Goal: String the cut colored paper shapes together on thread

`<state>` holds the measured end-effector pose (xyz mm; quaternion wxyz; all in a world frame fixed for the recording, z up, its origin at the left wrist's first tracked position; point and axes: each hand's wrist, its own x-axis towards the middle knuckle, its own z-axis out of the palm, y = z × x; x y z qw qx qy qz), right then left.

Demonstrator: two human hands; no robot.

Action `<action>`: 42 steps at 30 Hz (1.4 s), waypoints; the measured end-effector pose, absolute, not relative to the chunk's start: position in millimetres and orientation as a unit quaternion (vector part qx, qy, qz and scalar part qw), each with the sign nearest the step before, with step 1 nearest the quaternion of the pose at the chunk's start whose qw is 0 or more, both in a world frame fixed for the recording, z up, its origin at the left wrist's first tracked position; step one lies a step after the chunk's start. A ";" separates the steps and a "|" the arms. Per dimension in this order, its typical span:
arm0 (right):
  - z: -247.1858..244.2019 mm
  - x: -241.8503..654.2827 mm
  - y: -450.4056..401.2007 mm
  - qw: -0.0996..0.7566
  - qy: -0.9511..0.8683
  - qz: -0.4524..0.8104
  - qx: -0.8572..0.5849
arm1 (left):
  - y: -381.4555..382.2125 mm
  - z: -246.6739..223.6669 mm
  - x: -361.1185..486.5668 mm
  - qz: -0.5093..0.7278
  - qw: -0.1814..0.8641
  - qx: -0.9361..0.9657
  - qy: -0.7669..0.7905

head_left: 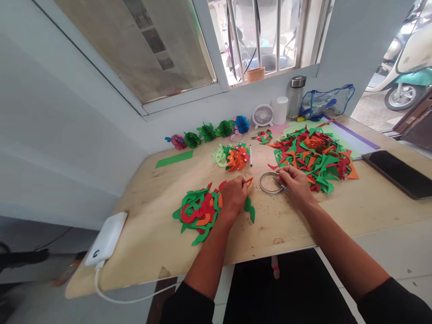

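Near the middle of the wooden table, my left hand [233, 198] is closed on a small orange paper piece [249, 182] that sticks out past its fingertips. My right hand [293, 182] pinches a small metal tool [278, 182], partly hidden by the fingers, over a round ring [261, 184] lying on the table. Left of my left hand is a pile of green, red and orange cut shapes [199, 211]. A green cut shape [250, 209] lies just right of my left wrist. Beyond my right hand spreads a large heap of coloured paper scraps [317, 155].
Paper flowers [207, 132], a small white fan [263, 115] and a glass bottle [296, 99] line the wall. A smaller pile of cut pieces [236, 158] lies beside a pen [250, 155]. A phone [400, 173] sits right; a white power bank [107, 238] sits left.
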<state>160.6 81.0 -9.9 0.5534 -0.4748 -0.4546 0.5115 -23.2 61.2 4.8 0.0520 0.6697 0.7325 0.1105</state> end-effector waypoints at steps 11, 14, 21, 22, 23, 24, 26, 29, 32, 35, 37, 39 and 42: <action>-12.3 157.3 77.6 0.407 -0.650 0.397 -0.505 | 42.4 -12.6 31.2 0.269 -0.098 0.749 0.598; -12.6 157.3 78.0 0.412 -0.646 0.406 -0.499 | 42.2 -17.7 34.2 0.262 -0.098 0.761 0.585; -4.8 157.4 75.2 0.428 -0.637 0.377 -0.519 | 40.2 -14.2 30.4 0.327 0.085 0.743 0.578; -4.5 157.5 75.0 0.429 -0.630 0.387 -0.519 | 41.7 -12.9 28.5 0.353 0.125 0.720 0.584; -4.7 157.6 75.0 0.428 -0.622 0.402 -0.518 | 43.7 -11.6 26.5 0.377 0.163 0.694 0.591; -5.1 157.6 75.1 0.426 -0.615 0.416 -0.517 | 46.0 -10.3 24.5 0.396 0.197 0.671 0.595; -6.6 157.8 75.7 0.421 -0.606 0.437 -0.514 | 50.4 -8.0 21.4 0.413 0.249 0.646 0.591; -8.4 158.5 77.2 0.422 -0.607 0.441 -0.509 | 52.8 -4.9 21.2 0.402 0.288 0.654 0.573; -9.4 159.4 78.6 0.428 -0.614 0.424 -0.509 | 50.6 -4.7 25.2 0.391 0.290 0.662 0.571; -9.6 158.8 78.5 0.432 -0.605 0.432 -0.510 | 49.7 -10.1 28.2 0.415 0.309 0.645 0.563; -8.9 157.4 77.4 0.430 -0.597 0.444 -0.511 | 51.0 -15.8 28.4 0.442 0.333 0.623 0.553; -7.3 156.0 76.2 0.425 -0.603 0.440 -0.512 | 52.8 -20.7 27.6 0.466 0.363 0.601 0.539; -5.4 157.2 76.8 0.422 -0.624 0.420 -0.506 | 54.3 -23.2 26.0 0.498 0.428 0.555 0.510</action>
